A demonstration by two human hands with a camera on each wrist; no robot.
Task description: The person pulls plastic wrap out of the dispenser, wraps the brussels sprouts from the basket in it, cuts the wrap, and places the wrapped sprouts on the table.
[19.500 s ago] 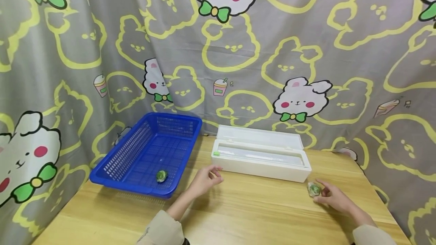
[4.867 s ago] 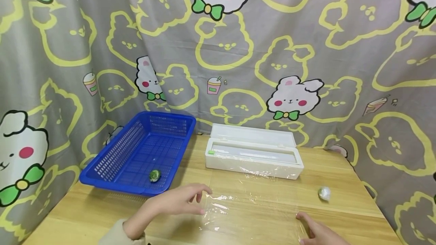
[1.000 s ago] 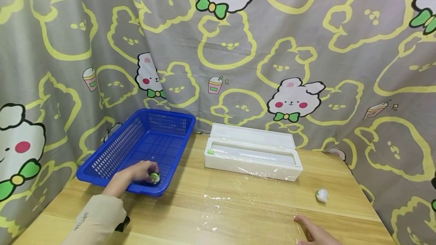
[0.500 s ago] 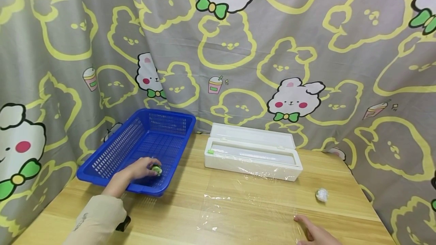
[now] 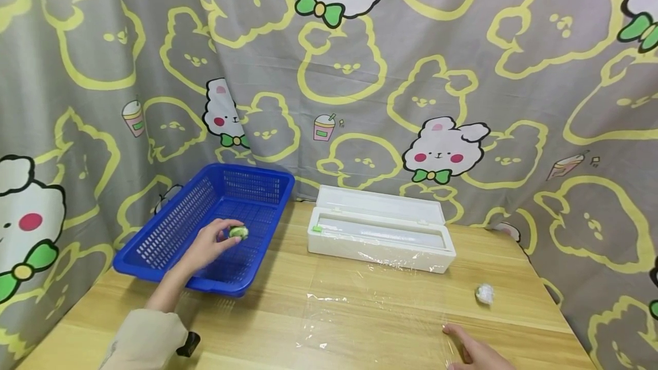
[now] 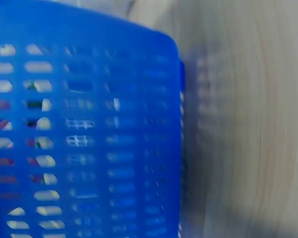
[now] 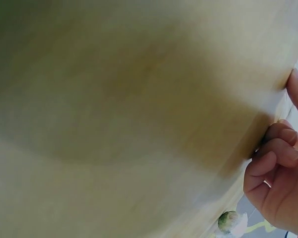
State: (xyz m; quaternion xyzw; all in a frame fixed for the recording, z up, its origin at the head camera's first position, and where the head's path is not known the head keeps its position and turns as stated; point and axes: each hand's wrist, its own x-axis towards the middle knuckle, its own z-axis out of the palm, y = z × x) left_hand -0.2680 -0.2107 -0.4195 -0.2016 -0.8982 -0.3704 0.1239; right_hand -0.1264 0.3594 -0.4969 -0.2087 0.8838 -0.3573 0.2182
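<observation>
Over the blue plastic basket (image 5: 226, 285) my left hand (image 5: 205, 249) pinches a small round green vegetable (image 5: 239, 233), like a Brussels sprout, between thumb and fingers. The left wrist view shows the basket's slotted wall (image 6: 114, 29), blurred, and no hand. My right hand (image 5: 478, 353) lies at the right edge of a clear plastic film sheet (image 5: 370, 307) spread on the table. In the right wrist view, one finger of the right hand (image 7: 288, 183) reaches straight to the surface while others are bent. A second small ball wrapped in film (image 5: 485, 294) sits beyond that hand.
A long white film dispenser box (image 5: 380, 253) with raised lid and a green slider (image 5: 317, 228) stands at the back; the film runs out over its front. The wooden table (image 5: 272, 324) meets a patterned curtain (image 5: 354, 84) behind.
My left hand has gone into the basket, taken hold of the green vegetable, and lifted it off the basket floor. The right hand has stayed at the film's edge since several seconds ago.
</observation>
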